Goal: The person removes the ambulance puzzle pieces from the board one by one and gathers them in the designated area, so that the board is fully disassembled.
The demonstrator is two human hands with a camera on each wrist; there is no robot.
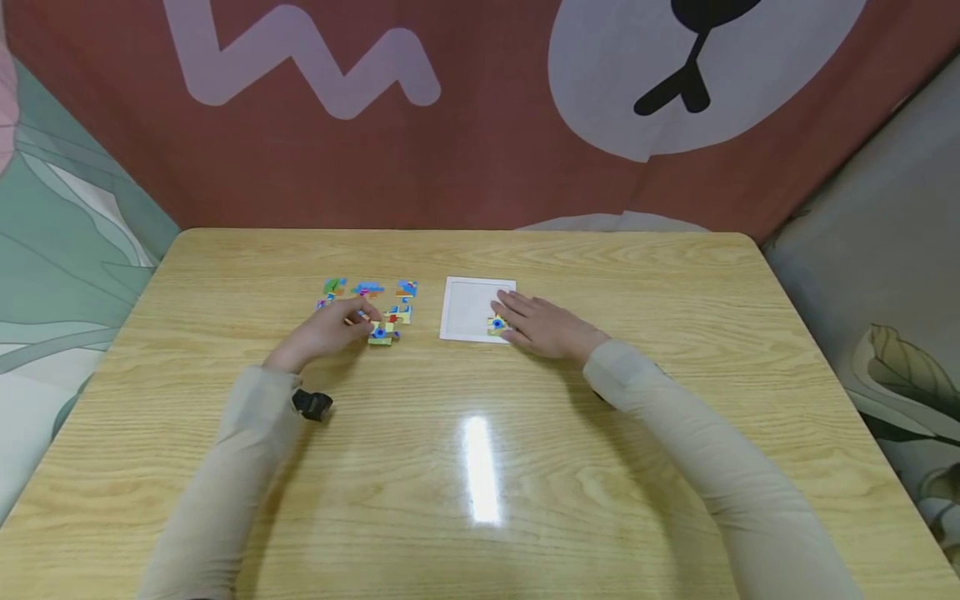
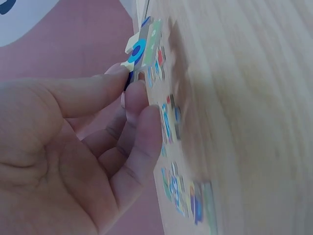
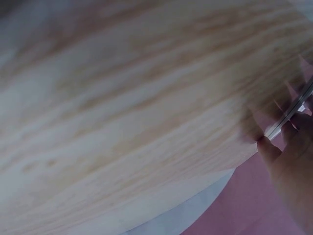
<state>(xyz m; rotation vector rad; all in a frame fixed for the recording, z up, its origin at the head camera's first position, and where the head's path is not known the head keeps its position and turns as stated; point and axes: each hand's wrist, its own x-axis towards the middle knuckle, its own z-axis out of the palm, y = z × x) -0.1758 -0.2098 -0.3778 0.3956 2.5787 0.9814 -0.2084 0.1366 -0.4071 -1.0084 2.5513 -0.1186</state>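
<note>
Between thumb and fingertips my left hand (image 1: 335, 327) pinches a jigsaw puzzle piece (image 2: 138, 50) with a blue ring on yellow and green. The left wrist view shows that piece lifted off the table and tilted. My right hand (image 1: 546, 323) rests over the right side of a white puzzle tray (image 1: 463, 310), its fingers spread and nearly straight. A second puzzle piece (image 1: 496, 324) with a blue ring lies in the tray's lower right corner, partly under those fingers. In the right wrist view the right hand (image 3: 292, 161) touches the tray's edge.
Several loose puzzle pieces (image 1: 368, 288) lie left of the tray, around and beyond the left hand. The wooden table (image 1: 390, 467) meets a red-brown patterned cloth (image 1: 480, 167) at its far edge. A black strap device (image 1: 312, 405) sits on the left wrist.
</note>
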